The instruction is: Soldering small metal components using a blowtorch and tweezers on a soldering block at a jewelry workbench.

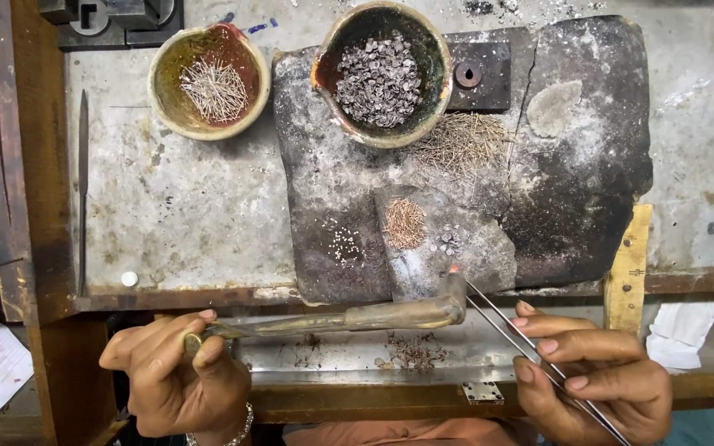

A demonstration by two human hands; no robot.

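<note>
- Holding a brass blowpipe (349, 316) by its near end, the left hand (177, 376) has thumb and fingers curled shut around the handle; a bracelet (237, 431) sits at the wrist
- Blowpipe lies nearly level across the front of the bench, its bent tip (454, 291) pointing up at the near edge of the dark slab (588, 165)
- Small orange glow (454, 268) visible just at the tip
- Right hand (592, 380) pinches a pair of long thin tweezers (530, 351) between thumb and fingers; fingers closed on the shaft
- Tweezers run diagonally up and left, their points ending just beside the blowpipe tip, at the slab's front edge
- Slab is charred and cracked, resting on a grey worn bench top (192, 206)
- On the slab: a patch of coppery wire bits (406, 223), a cluster of tiny pale beads (342, 244), a few small round pieces (448, 241), a spread of fine wire pieces (460, 142)
- Bowl of small dark metal bits (381, 76) stands on the slab's far left corner
- Second bowl (208, 80), holding thin pale pins, stands to the left on the bench top, apart from the slab
- Long thin file (83, 190) lies along the left edge of the bench
- Metal tray (349, 355) below the bench edge carries scattered filings (411, 353)
</note>
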